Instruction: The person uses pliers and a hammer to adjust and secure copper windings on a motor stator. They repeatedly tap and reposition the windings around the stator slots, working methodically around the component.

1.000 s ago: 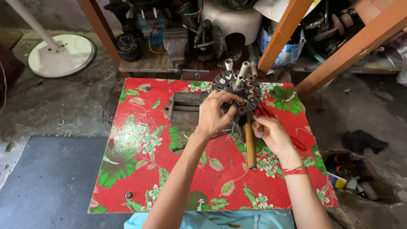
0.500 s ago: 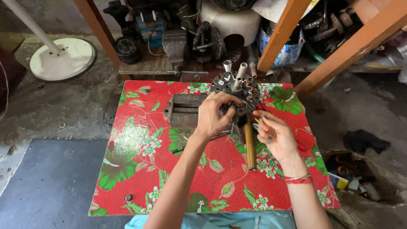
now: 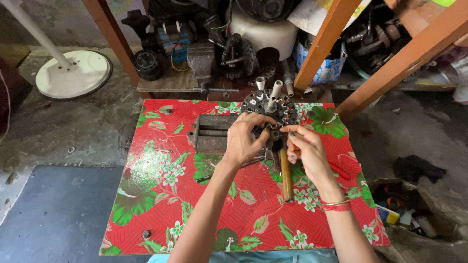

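A round dark metal motor core (image 3: 271,110) with slots around its rim and an upright shaft stands at the far middle of a table with a red floral cover (image 3: 156,195). My left hand (image 3: 244,139) grips the core's near left edge. My right hand (image 3: 304,151) pinches at the core's near rim, fingertips together on something small I cannot make out. A wooden-handled tool (image 3: 285,173) lies under my right hand, pointing toward me.
A grey metal vise (image 3: 210,132) lies on the table left of the core. Beyond the table sit motor parts, a white drum (image 3: 263,34), and orange wooden legs (image 3: 404,58). A white fan base (image 3: 73,73) stands on the floor at far left.
My right hand moved up from beside the tool handle to the core's near rim. My left hand stayed on the core.
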{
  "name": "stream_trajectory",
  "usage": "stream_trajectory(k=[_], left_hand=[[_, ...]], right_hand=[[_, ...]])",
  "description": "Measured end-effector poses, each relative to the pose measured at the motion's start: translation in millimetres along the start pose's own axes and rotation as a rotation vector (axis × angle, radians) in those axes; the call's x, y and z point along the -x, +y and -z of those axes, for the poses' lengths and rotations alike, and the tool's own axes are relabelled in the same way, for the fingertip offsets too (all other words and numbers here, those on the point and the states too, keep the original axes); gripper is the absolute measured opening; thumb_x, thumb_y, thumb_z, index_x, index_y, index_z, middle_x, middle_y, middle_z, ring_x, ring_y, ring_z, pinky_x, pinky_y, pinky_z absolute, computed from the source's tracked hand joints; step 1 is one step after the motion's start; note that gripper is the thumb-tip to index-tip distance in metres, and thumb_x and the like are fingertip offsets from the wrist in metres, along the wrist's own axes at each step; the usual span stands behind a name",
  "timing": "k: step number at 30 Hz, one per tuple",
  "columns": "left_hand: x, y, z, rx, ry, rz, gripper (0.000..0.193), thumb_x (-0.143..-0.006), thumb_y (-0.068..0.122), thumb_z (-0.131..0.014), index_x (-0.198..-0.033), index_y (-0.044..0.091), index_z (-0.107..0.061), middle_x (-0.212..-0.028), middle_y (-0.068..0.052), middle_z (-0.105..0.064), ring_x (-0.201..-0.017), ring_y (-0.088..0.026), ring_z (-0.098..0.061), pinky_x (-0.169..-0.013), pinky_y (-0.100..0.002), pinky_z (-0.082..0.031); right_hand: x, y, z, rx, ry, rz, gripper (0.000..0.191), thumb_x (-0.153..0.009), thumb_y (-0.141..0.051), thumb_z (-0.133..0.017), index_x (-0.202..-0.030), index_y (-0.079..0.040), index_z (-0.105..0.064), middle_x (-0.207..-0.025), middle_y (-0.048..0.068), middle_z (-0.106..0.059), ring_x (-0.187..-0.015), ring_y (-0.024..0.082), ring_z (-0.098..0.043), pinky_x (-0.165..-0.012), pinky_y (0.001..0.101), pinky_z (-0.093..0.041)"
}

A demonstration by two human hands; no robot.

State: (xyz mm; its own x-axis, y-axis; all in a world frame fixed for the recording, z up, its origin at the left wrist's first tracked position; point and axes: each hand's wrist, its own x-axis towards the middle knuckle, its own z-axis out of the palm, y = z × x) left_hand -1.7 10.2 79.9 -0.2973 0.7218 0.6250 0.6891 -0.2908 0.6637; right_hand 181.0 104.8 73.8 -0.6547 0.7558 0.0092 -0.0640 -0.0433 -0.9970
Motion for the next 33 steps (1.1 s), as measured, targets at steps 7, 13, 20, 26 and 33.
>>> stream_trajectory(k=[7, 13, 20, 26, 33], left_hand=[[-0.6, 2.5, 2.1, -0.013, -0.027, 0.047, 0.032, -0.081, 0.018, -0.065, -0.111, 0.019, -0.075, -0.087, -0.005, -0.065, -0.086, -0.028, -0.059, -0.082, -0.04, -0.05], [1.0, 2.0, 0.1, -0.014, -0.017, 0.043, 0.032, -0.08, 0.019, -0.064, -0.111, 0.019, -0.074, -0.087, -0.005, -0.065, -0.086, -0.028, -0.059, -0.082, -0.039, -0.05], [-0.2, 0.9, 2.5, 0.026, -0.033, 0.071, 0.033, -0.085, 0.022, -0.065, -0.117, 0.017, -0.072, -0.092, -0.004, -0.069, -0.086, -0.028, -0.06, -0.081, -0.04, -0.05], [-0.1, 2.0, 0.3, 0.016, 0.007, 0.048, 0.038, -0.08, 0.022, -0.072, -0.117, 0.017, -0.072, -0.091, -0.005, -0.069, -0.087, -0.027, -0.062, -0.083, -0.039, -0.052], [0.9, 0.0, 4.2, 0.03, -0.04, 0.03, 0.038, -0.079, 0.021, -0.07, -0.116, 0.019, -0.072, -0.091, -0.004, -0.067, -0.089, -0.026, -0.061, -0.081, -0.039, -0.051]], right_hand=[[7.5, -4.9, -1.1, 0.031, -0.021, 0.013, 0.027, -0.104, -0.011, -0.047, -0.121, 0.0, -0.065, -0.066, -0.002, -0.05, -0.053, 0.007, -0.045, -0.048, 0.0237, -0.038], [3.9, -2.7, -0.4, 0.056, -0.053, 0.059, 0.027, -0.104, -0.01, -0.048, -0.125, 0.0, -0.063, -0.067, -0.001, -0.053, -0.053, 0.007, -0.047, -0.048, 0.0238, -0.042], [-11.4, -6.9, -16.6, 0.094, -0.031, -0.003, 0.038, -0.099, -0.003, -0.045, -0.136, -0.001, -0.053, -0.069, 0.007, -0.062, -0.046, 0.015, -0.06, -0.043, 0.0299, -0.052], [3.3, -10.2, -45.6, 0.302, -0.015, -0.03, 0.052, -0.095, 0.001, -0.044, -0.147, -0.007, -0.041, -0.069, 0.011, -0.066, -0.044, 0.018, -0.066, -0.039, 0.0301, -0.052], [22.3, 6.8, -54.8, 0.251, 0.303, 0.168, 0.036, -0.093, 0.002, -0.06, -0.129, 0.003, -0.06, -0.077, 0.01, -0.073, -0.047, 0.013, -0.065, -0.041, 0.0245, -0.048]])
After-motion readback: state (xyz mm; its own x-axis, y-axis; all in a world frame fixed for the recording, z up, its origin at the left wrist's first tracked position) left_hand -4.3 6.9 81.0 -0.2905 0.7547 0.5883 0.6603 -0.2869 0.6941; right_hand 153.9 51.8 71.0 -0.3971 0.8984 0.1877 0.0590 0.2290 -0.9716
